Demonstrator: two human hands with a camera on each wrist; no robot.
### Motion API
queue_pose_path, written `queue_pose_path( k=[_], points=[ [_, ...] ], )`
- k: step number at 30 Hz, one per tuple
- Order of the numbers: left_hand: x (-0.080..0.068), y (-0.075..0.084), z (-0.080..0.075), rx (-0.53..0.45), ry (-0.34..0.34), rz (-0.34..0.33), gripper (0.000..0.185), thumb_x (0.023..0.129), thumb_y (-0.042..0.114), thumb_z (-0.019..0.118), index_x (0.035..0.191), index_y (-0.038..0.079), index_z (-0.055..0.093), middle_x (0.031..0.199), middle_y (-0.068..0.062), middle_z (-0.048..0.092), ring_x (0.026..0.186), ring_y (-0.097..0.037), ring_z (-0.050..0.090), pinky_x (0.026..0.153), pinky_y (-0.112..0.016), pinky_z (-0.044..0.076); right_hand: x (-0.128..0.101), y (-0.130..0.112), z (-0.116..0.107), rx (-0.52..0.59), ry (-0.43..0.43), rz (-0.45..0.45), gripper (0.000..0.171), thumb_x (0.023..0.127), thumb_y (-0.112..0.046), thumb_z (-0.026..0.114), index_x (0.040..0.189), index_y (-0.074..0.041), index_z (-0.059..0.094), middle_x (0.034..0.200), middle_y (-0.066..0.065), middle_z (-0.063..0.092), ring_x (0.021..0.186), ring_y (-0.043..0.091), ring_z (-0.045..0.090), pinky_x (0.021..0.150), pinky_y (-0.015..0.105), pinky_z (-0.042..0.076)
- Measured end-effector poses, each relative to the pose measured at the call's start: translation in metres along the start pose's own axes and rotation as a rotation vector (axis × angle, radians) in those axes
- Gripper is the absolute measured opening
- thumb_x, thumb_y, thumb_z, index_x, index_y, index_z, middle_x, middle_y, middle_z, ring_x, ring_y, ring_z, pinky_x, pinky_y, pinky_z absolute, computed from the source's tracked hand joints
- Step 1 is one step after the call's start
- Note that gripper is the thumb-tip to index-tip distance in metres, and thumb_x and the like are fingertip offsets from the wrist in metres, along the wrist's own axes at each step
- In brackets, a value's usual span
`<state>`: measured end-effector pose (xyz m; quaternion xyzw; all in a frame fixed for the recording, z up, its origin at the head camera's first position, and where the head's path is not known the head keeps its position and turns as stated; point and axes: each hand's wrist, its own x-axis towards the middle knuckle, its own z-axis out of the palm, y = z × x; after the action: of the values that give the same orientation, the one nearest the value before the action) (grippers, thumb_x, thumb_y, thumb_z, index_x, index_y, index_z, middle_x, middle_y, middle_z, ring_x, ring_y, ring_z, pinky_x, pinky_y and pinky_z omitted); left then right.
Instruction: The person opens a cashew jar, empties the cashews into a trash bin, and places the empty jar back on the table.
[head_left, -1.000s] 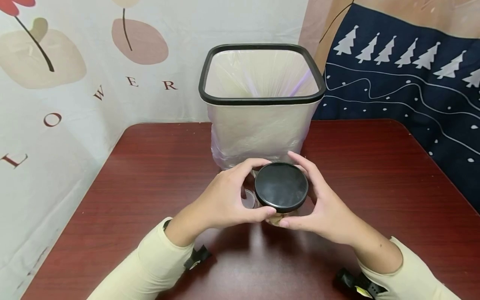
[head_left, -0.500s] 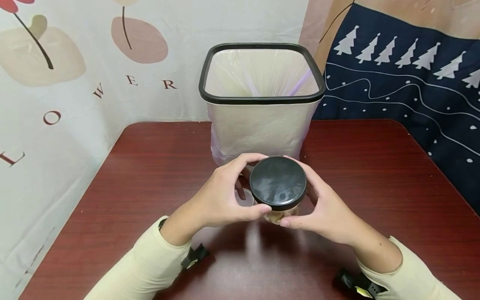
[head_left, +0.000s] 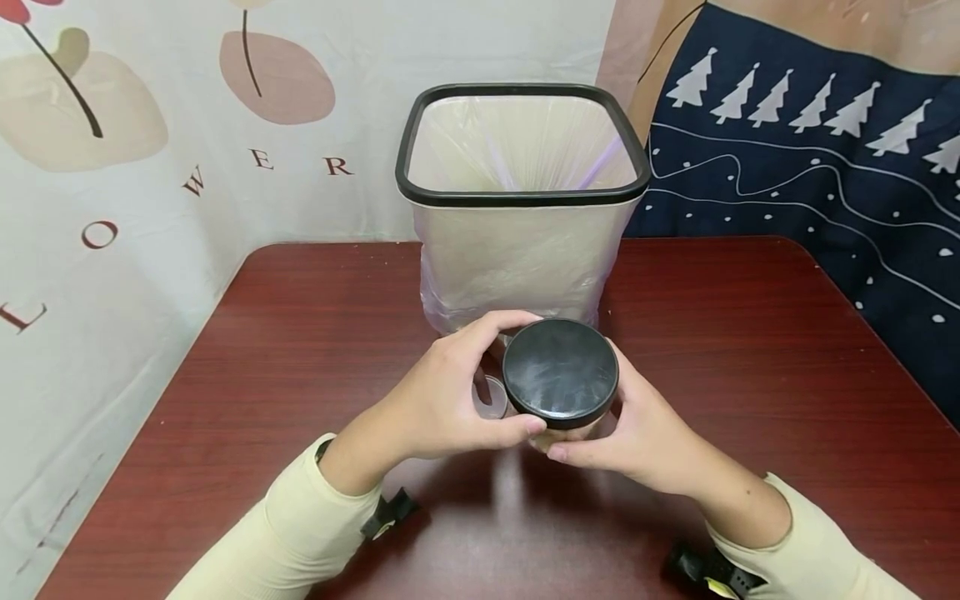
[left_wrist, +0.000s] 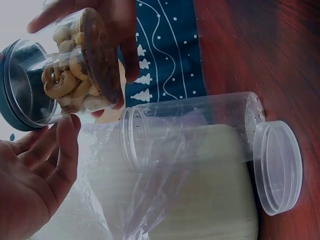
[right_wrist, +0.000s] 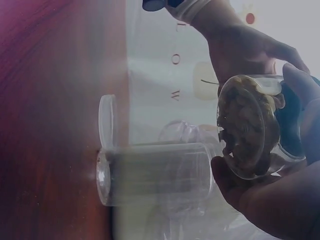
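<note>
A clear jar (left_wrist: pixel 75 75) with a black screw lid (head_left: pixel 561 371) is held up off the table, partly filled with curved tan nuts that look like cashews. My left hand (head_left: pixel 442 396) grips the lid at its left edge, thumb in front and fingers behind. Lower down, my right hand (head_left: pixel 652 429) holds the jar's body from the right, its thumb across the front. Below the held jar stands a second clear jar (left_wrist: pixel 190 130), uncapped and with nothing in it, mostly hidden in the head view. Beside its base lies a clear plastic lid (left_wrist: pixel 277 167).
A bin with a black rim (head_left: pixel 521 199) and a thin plastic liner stands right behind the hands. The dark red table (head_left: pixel 315 333) runs out to both sides. A printed cloth (head_left: pixel 360 208) hangs behind, with a navy tree-patterned cloth (head_left: pixel 787 183) at the right.
The held jar rose slightly toward the camera, then sank a little and shifted right. The right hand's fingers moved from behind the lid to its right side, and its thumb slid left.
</note>
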<state>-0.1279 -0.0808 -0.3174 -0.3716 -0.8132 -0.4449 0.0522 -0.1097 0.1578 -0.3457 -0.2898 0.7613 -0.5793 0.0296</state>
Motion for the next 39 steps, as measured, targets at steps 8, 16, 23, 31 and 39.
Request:
queue_pose_path(
  k=[8, 16, 23, 31, 39],
  points=[
    [-0.0001, -0.0010, -0.0009, 0.194, -0.005, 0.103, 0.079, 0.079, 0.042, 0.077, 0.146, 0.019, 0.043, 0.132, 0.007, 0.056, 0.096, -0.006, 0.059, 0.075, -0.021, 0.053, -0.0001, 0.0033, 0.0015, -0.019, -0.007, 0.015, 0.088, 0.069, -0.007, 0.090, 0.142, -0.023, 0.043, 0.133, -0.003, 0.057, 0.121, 0.014, 0.057, 0.100, 0.020, 0.046],
    [0.0007, -0.0035, 0.0011, 0.404, 0.018, 0.209, 0.080, 0.077, 0.060, 0.072, 0.144, 0.024, 0.047, 0.138, 0.007, 0.054, 0.124, -0.010, 0.057, 0.079, -0.035, 0.058, -0.0008, 0.0049, 0.0041, -0.046, -0.052, 0.027, 0.086, 0.071, -0.014, 0.090, 0.142, -0.023, 0.042, 0.127, -0.004, 0.060, 0.111, 0.014, 0.061, 0.094, 0.023, 0.049],
    [0.0005, -0.0050, 0.0028, 0.438, 0.020, 0.353, 0.081, 0.072, 0.058, 0.078, 0.140, 0.022, 0.054, 0.134, -0.001, 0.057, 0.120, -0.014, 0.059, 0.085, -0.031, 0.057, -0.0009, 0.0060, 0.0058, -0.095, -0.119, 0.031, 0.086, 0.070, -0.023, 0.091, 0.141, -0.028, 0.042, 0.125, -0.007, 0.063, 0.111, 0.013, 0.063, 0.096, 0.023, 0.048],
    [0.0010, -0.0040, 0.0037, 0.496, 0.032, 0.481, 0.085, 0.068, 0.062, 0.080, 0.137, 0.019, 0.057, 0.127, -0.005, 0.060, 0.110, -0.015, 0.062, 0.082, -0.030, 0.056, -0.0023, 0.0073, 0.0068, -0.088, -0.188, 0.007, 0.088, 0.072, -0.024, 0.090, 0.143, -0.026, 0.039, 0.123, -0.006, 0.065, 0.105, 0.012, 0.066, 0.093, 0.024, 0.051],
    [0.0002, -0.0033, 0.0061, 0.543, 0.015, 0.518, 0.081, 0.072, 0.066, 0.073, 0.137, 0.019, 0.057, 0.122, -0.004, 0.061, 0.099, -0.014, 0.064, 0.073, -0.028, 0.056, -0.0046, 0.0086, 0.0071, -0.119, -0.230, -0.010, 0.082, 0.075, -0.026, 0.088, 0.141, -0.026, 0.040, 0.118, -0.005, 0.065, 0.100, 0.010, 0.065, 0.087, 0.025, 0.053]
  ],
)
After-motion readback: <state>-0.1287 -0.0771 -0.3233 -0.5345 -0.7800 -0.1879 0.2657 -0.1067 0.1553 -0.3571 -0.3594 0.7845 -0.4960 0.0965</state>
